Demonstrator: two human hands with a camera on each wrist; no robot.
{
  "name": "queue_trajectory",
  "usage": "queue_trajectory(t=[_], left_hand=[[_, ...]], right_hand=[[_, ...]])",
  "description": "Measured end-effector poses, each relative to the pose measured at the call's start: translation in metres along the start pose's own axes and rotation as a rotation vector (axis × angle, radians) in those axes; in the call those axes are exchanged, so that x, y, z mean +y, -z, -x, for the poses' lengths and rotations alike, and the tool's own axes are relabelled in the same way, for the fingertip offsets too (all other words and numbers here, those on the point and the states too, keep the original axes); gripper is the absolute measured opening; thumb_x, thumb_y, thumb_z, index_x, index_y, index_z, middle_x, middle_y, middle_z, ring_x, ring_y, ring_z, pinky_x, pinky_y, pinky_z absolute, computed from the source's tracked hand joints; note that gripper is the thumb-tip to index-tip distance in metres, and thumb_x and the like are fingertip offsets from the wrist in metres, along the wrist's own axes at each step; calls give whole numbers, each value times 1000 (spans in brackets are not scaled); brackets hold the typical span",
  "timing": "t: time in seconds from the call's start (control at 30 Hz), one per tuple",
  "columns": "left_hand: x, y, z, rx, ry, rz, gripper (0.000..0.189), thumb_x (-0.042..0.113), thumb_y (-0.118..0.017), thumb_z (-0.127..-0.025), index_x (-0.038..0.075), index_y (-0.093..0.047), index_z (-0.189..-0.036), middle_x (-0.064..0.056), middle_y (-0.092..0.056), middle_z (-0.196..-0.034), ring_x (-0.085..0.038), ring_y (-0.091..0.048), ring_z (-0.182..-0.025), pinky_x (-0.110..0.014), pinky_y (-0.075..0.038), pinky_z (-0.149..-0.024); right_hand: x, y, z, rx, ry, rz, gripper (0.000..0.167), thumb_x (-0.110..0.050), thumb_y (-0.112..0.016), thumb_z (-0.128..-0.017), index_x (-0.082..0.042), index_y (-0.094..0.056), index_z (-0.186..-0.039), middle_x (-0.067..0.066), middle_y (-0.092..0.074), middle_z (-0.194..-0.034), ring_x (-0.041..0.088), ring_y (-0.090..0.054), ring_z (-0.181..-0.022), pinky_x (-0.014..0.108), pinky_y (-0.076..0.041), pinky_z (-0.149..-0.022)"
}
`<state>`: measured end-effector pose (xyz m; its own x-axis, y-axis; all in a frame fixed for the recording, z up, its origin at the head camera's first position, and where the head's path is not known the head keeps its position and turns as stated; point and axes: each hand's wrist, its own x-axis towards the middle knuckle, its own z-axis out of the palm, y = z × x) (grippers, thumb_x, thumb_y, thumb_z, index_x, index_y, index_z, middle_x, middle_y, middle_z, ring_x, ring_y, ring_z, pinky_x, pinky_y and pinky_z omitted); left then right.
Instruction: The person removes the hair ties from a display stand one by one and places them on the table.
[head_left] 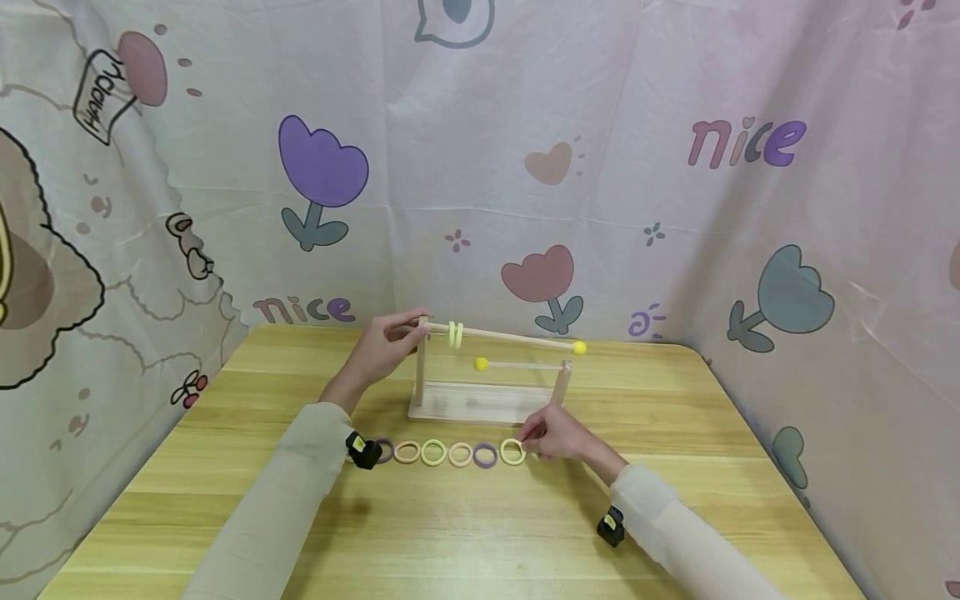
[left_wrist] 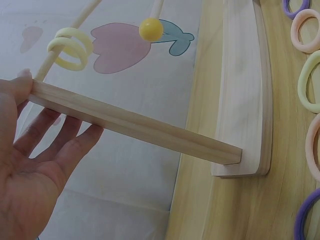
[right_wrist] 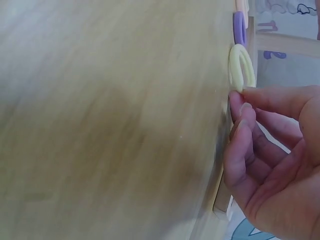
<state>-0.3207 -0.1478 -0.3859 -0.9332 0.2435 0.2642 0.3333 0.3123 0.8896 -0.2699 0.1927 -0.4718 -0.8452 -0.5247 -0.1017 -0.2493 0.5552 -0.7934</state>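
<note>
A wooden stand has two posts, each bearing a rod tipped with a yellow ball. My left hand holds the top of the left post, thumb at the rod's base and fingers along the other side. Two pale yellow rings hang on the upper rod near that hand. In front of the stand, my right hand pinches the edge of a pale yellow ring between thumb and fingertip. That ring is the rightmost of a row on the table.
More rings lie in the row to the left, among them a purple ring, a peach ring and a yellow ring. My left wrist overlaps the row's left end in the head view. A printed cloth hangs behind the wooden table.
</note>
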Motion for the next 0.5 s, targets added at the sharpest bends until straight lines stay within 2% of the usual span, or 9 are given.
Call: queue_trajectory(t=[0.5], left_hand=[[-1, 0, -1, -4, 7, 3, 41, 33, -63, -104, 14, -65, -140, -19, -66, -133, -36, -66, -124, -46, -59, -103]], right_hand=[[-2, -4, -4, -12, 0, 30, 5, 6, -71, -89, 4, -74, -93, 13, -73, -78, 7, -53, -52, 13, -44, -46]])
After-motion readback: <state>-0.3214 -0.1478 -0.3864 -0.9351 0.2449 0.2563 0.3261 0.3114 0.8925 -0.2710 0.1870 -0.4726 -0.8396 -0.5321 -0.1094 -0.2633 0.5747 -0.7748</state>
